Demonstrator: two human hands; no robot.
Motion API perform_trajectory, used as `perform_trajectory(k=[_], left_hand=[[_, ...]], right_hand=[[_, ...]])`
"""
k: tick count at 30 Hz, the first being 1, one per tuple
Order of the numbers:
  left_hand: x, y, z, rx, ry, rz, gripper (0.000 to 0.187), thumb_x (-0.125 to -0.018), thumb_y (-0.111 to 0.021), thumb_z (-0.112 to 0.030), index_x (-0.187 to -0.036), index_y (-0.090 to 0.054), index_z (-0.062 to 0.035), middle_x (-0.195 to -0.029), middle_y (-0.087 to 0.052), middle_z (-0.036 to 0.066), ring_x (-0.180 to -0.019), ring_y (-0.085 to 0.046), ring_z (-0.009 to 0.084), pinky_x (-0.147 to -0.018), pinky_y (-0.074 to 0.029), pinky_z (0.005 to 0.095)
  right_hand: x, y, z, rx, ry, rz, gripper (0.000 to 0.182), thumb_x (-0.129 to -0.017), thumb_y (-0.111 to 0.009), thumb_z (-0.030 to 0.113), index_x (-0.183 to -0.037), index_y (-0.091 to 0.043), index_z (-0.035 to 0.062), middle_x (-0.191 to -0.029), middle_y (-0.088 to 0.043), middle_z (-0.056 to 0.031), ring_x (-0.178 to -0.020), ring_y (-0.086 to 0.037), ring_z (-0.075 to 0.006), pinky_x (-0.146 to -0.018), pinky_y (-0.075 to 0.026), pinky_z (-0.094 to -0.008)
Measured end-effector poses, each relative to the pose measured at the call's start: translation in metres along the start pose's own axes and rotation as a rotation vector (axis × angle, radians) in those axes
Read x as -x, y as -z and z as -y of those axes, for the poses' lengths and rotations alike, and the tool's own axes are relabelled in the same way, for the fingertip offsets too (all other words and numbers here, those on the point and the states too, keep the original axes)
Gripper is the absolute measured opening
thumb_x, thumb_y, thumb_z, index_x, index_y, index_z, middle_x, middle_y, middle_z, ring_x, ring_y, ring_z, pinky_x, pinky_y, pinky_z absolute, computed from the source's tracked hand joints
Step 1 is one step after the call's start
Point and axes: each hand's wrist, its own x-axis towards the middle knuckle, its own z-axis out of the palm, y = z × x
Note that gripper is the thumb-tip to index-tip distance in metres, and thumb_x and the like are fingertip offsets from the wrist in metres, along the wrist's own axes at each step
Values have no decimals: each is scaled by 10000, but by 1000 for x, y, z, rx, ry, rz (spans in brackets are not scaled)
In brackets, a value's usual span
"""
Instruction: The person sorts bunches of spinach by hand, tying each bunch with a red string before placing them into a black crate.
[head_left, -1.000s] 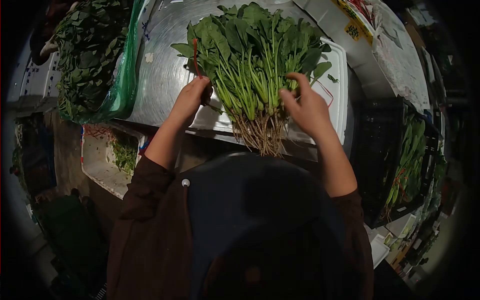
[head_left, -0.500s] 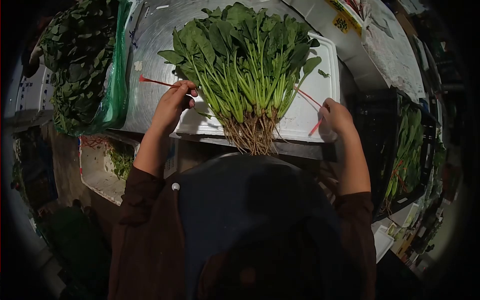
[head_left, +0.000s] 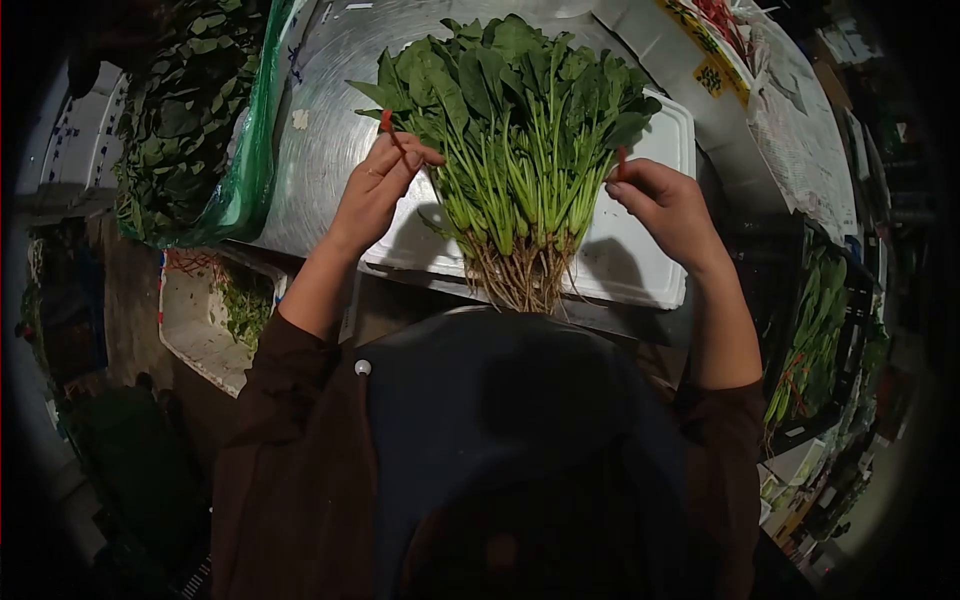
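Note:
A big bunch of leafy greens (head_left: 530,150) lies on a white tray lid (head_left: 650,240), leaves away from me and brown roots over the near edge. On its left side my left hand (head_left: 378,185) pinches one end of a red tie (head_left: 392,128). My right hand (head_left: 660,205) is closed on the other end of the red tie at the right side of the stems. The middle of the tie is hidden by the bunch.
Dark leaves in a green plastic bag (head_left: 262,150) lie at the left. Below stands a white foam box (head_left: 195,330) with scraps. A black crate (head_left: 800,420) of greens is at the right. More red ties (head_left: 725,22) lie at the upper right.
Both hands have moved inward and closer to the stems, with the tie ends raised. The whole scene has shifted slightly in view.

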Motion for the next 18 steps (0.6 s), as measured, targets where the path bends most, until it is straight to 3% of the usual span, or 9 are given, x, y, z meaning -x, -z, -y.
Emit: perform_trajectory(k=[2, 4, 7, 8, 11, 13, 16, 18], left_hand=[[-4, -3, -6, 108, 108, 87, 299, -963, -445, -277, -912, -630, -48, -845, -562, -31, -707, -427, 57, -631, -345, 204], [-13, -16, -17, 188, 151, 138, 323, -971, -416, -282, -894, -594, -23, -743, -492, -22, -664, -375, 73, -631, -324, 221], [-34, -39, -26, 203, 133, 258, 309, -968, -414, -288, -922, -569, -25, -722, -451, -25, -666, -370, 73, -624, -317, 224], [-39, -52, -30, 205, 209, 199, 291, -960, -420, -253, -958, -569, -2, -766, -511, -9, -718, -450, 90, -682, -366, 224], [-49, -69, -20, -19, -129, 201, 245, -886, -478, -183, -1003, -593, -1, -869, -622, 122, -825, -593, 235, -750, -447, 317], [-50, -74, -26, -136, 46, 351, 222, -821, -531, -161, -981, -595, -22, -900, -620, 153, -852, -600, 289, -766, -461, 338], [-48, -80, -14, -392, -334, 305, 266, -765, -612, -163, -1004, -588, -49, -961, -619, 151, -930, -592, 303, -796, -470, 368], [-46, -78, -4, -463, -400, 256, 267, -783, -598, -178, -1023, -585, -61, -995, -612, 148, -953, -586, 303, -805, -469, 373]], right_hand=[[-8, -9, 17, 206, 95, 32, 155, -868, -610, 169, -884, -631, 17, -710, -586, -115, -654, -574, -255, -591, -442, -340], [-20, -19, 27, 211, 195, 60, 150, -869, -603, 165, -870, -623, 17, -701, -578, -111, -652, -566, -268, -585, -437, -348], [-38, -36, 40, 279, 311, 79, 120, -851, -604, 152, -834, -614, 34, -688, -571, -93, -661, -558, -288, -583, -443, -367], [-43, -42, 43, 277, 432, -20, 116, -844, -611, 154, -824, -611, 40, -679, -566, -88, -657, -559, -287, -584, -449, -369], [-57, -51, 49, 324, 648, -208, 75, -802, -637, 138, -785, -604, 73, -664, -544, -67, -650, -561, -272, -586, -464, -361], [-61, -53, 57, 487, 743, -238, 59, -763, -646, 124, -760, -595, 95, -670, -531, -52, -648, -556, -251, -570, -457, -337], [-68, -64, 63, 598, 816, -205, 72, -742, -640, 176, -749, -591, 123, -686, -535, -20, -673, -557, -209, -560, -445, -310], [-68, -69, 67, 665, 862, -130, 142, -757, -627, 258, -741, -588, 123, -697, -546, -5, -714, -564, -195, -577, -446, -300]])
